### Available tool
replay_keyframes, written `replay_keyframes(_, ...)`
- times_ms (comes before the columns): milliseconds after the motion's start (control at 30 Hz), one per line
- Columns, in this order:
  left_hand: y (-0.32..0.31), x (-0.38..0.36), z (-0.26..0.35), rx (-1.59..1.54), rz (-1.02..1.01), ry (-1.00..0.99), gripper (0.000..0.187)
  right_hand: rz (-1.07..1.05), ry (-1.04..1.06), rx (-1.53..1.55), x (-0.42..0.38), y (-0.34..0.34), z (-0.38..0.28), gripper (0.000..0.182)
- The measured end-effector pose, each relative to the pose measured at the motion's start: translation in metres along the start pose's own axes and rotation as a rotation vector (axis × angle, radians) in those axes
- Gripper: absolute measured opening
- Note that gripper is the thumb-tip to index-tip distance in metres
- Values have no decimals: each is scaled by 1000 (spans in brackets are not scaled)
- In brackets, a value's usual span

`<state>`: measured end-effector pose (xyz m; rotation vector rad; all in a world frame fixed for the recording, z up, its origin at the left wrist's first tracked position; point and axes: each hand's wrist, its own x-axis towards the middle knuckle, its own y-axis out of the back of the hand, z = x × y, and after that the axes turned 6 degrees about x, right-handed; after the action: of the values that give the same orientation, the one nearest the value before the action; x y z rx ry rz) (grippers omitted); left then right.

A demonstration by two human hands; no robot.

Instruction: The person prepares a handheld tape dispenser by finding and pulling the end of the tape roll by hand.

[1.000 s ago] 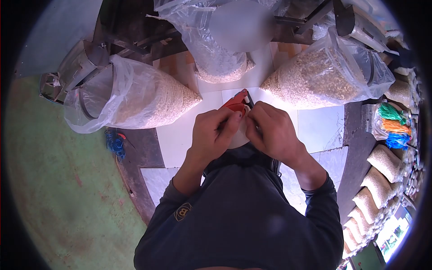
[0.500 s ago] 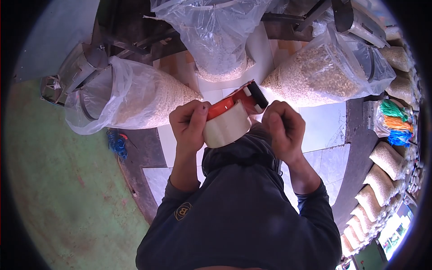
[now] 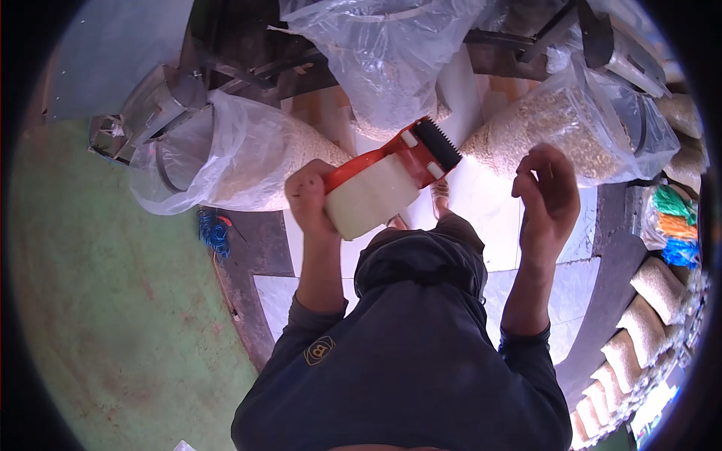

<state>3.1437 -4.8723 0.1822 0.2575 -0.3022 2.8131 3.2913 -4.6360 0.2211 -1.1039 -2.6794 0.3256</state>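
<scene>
My left hand [image 3: 309,197] is wrapped round the handle side of a red tape dispenser [image 3: 361,164], which carries a wide, pale roll of tape [image 3: 372,197]. The dispenser's black toothed edge [image 3: 438,143] points up and to the right. To the right of it, apart from the dispenser, my right hand [image 3: 549,203] is raised with its fingers curled and the thumb near the forefinger. Whatever may be between those fingertips is too small to make out.
Clear plastic bags with pale, grainy contents stand at the left [image 3: 259,150], the middle [image 3: 387,68] and the right [image 3: 553,124]. Filled sacks [image 3: 643,327] line the right side. Green, orange and blue bundles [image 3: 677,223] lie there, and blue string [image 3: 213,232] lies at the left.
My right hand has moved right, away from the dispenser, and its fingers have loosened from a fist. The dispenser has tilted, showing more of its toothed end. The whole view has shifted slightly.
</scene>
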Motion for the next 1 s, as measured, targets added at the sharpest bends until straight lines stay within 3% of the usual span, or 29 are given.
replay_keyframes(100, -12, -6, 0, -91, 25, 35, 41, -163, -29, -44, -19, -6, 10, 11)
replay_keyframes(167, -25, -7, 10, 11, 12, -5, 39, -287, 106, -173, -28, -25, 10, 12)
replay_keyframes(233, -28, -10, 11, 0, -33, -17, 37, -401, 229, -254, -28, -47, -2, 26)
replay_keyframes(300, -38, -12, 15, -111, -58, -73, 36, -411, 60, -159, -35, -57, -3, 38)
replay_keyframes(400, -43, -20, 11, -122, -31, -123, 37, -312, -86, 60, -44, -69, 1, 45)
replay_keyframes(533, -47, -25, 7, -235, -50, -81, 40, -277, -91, 92, -43, -68, 4, 40)
replay_keyframes(600, -51, -25, 10, -39, -67, -156, 42, -355, -66, 58, -40, -65, 3, 35)
replay_keyframes(733, -58, -27, 21, 13, -36, -50, 43, -326, -14, -84, -36, -64, -7, 29)
replay_keyframes(833, -60, -26, 22, -19, -29, -54, 42, -378, 141, -252, -35, -57, -5, 26)
replay_keyframes(900, -58, -24, 25, -30, -41, -48, 42, -157, -16, 66, -38, -56, 1, 26)
replay_keyframes(933, -58, -24, 24, -32, -41, -46, 42, -125, 26, 163, -31, -57, 0, 24)
replay_keyframes(967, -57, -23, 22, -23, -41, -69, 41, -22, 109, 88, -26, -61, 0, 21)
replay_keyframes(1000, -56, -23, 21, -14, -41, -92, 41, -69, 226, -53, -21, -50, 8, 18)
